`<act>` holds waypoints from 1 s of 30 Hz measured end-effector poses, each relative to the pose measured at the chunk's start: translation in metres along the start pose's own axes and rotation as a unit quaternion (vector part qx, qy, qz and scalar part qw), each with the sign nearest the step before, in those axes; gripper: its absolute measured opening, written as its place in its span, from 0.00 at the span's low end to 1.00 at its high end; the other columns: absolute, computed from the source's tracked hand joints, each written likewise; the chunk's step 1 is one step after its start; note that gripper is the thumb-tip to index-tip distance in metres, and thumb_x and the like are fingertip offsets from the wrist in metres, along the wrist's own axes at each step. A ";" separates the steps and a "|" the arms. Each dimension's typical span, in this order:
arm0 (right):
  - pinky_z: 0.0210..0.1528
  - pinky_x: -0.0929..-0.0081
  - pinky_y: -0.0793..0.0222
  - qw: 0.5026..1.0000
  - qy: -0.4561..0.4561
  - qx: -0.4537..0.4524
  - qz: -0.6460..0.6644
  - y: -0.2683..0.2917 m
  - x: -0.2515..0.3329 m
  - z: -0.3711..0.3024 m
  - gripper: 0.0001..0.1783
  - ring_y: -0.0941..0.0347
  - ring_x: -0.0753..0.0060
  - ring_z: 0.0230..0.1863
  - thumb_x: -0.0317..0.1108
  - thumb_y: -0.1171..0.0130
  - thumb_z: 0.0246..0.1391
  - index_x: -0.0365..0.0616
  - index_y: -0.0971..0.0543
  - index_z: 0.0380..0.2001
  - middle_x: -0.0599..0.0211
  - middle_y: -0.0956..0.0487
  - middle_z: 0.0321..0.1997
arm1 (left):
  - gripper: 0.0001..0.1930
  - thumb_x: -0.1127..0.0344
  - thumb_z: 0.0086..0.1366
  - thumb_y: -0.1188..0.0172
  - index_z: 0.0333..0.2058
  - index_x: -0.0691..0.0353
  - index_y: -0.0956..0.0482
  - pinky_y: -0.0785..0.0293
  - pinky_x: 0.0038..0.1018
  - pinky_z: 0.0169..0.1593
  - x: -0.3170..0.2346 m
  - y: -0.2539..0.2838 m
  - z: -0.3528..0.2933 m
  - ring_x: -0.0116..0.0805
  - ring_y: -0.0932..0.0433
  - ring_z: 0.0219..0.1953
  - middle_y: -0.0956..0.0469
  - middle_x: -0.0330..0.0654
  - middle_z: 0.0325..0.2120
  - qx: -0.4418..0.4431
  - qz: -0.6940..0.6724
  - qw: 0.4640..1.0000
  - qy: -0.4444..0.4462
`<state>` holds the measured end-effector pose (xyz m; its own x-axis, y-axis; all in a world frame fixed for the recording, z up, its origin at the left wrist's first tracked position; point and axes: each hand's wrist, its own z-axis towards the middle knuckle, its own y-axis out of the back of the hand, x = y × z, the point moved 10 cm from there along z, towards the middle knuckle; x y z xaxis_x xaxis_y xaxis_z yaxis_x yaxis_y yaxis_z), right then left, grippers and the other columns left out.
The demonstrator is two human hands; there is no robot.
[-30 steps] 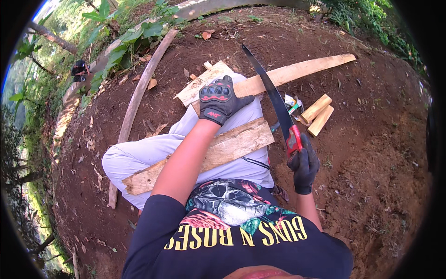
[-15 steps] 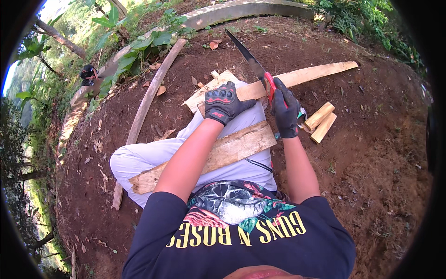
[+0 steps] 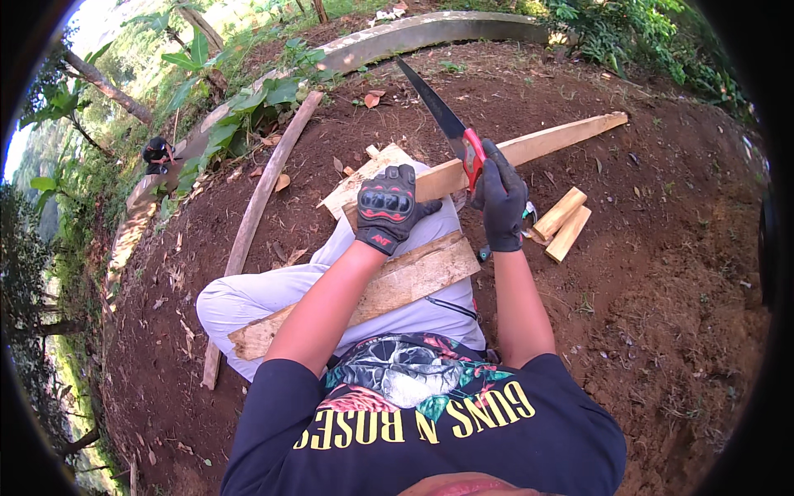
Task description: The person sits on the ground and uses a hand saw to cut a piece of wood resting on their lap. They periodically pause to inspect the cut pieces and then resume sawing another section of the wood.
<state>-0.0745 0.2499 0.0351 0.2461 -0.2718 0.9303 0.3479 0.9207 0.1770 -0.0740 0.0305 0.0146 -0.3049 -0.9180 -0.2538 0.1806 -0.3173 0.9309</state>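
Note:
My left hand point(image 3: 386, 208), in a black and red glove, is closed over a long pale wooden plank point(image 3: 566, 139) lying across my right leg and reaching out to the far right. Its fingertips are hidden behind the wood. In my gloved right hand point(image 3: 502, 200) is the red handle of a hand saw point(image 3: 440, 109). The dark blade points up and to the left, crossing the plank just right of my left hand; whether its teeth touch the wood cannot be made out. Another flat board point(image 3: 397, 279) rests across my lap under my left forearm.
Two short wood blocks point(image 3: 559, 213) lie on the soil to the right. A pale wood piece point(image 3: 341, 195) sits beyond my left hand. A long weathered pole point(image 3: 269, 186) lies at left. A low concrete curb point(image 3: 430, 31) curves behind; another person point(image 3: 157, 155) is far left.
The long plank has tipped, showing more of its side. My left hand has shifted slightly left and its fingers curl more. The saw and right hand have moved a little left.

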 end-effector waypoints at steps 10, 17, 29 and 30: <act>0.25 0.78 0.32 0.999 -0.035 0.026 0.030 0.012 -0.012 -0.007 0.21 0.29 0.87 0.23 0.30 0.43 0.75 0.37 0.17 0.66 0.70 0.14 0.35 | 0.29 0.40 0.55 0.21 0.45 0.57 0.14 0.18 0.47 0.50 -0.004 -0.008 0.018 0.49 0.11 0.45 0.12 0.49 0.40 0.123 -0.009 0.992 0.029; 0.28 0.77 0.31 0.999 -0.015 0.038 0.010 0.008 -0.008 -0.006 0.22 0.28 0.87 0.25 0.31 0.44 0.76 0.38 0.18 0.68 0.70 0.14 0.36 | 0.26 0.43 0.60 0.29 0.50 0.54 0.13 0.17 0.48 0.54 -0.046 -0.057 0.059 0.50 0.12 0.51 0.12 0.50 0.48 0.183 -0.010 0.982 -0.051; 0.34 0.77 0.27 0.995 -0.044 0.042 -0.074 0.107 0.011 -0.113 0.24 0.24 0.84 0.32 0.30 0.48 0.76 0.33 0.20 0.69 0.65 0.12 0.46 | 0.35 0.35 0.56 0.28 0.54 0.54 0.12 0.17 0.45 0.59 -0.029 -0.067 0.069 0.52 0.12 0.54 0.12 0.52 0.50 0.250 -0.032 0.967 -0.033; 0.31 0.78 0.30 0.994 -0.070 0.048 -0.075 0.124 0.019 -0.125 0.24 0.27 0.86 0.29 0.29 0.48 0.76 0.34 0.20 0.69 0.67 0.14 0.44 | 0.36 0.37 0.55 0.27 0.57 0.54 0.14 0.20 0.45 0.62 -0.029 -0.071 0.066 0.48 0.15 0.60 0.14 0.51 0.56 0.278 -0.033 0.960 -0.015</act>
<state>0.0864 0.3236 0.0340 0.0686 -0.3721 0.9256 0.2822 0.8972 0.3398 -0.1394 0.0952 -0.0272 -0.3269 -0.8906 -0.3163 -0.3648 -0.1898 0.9115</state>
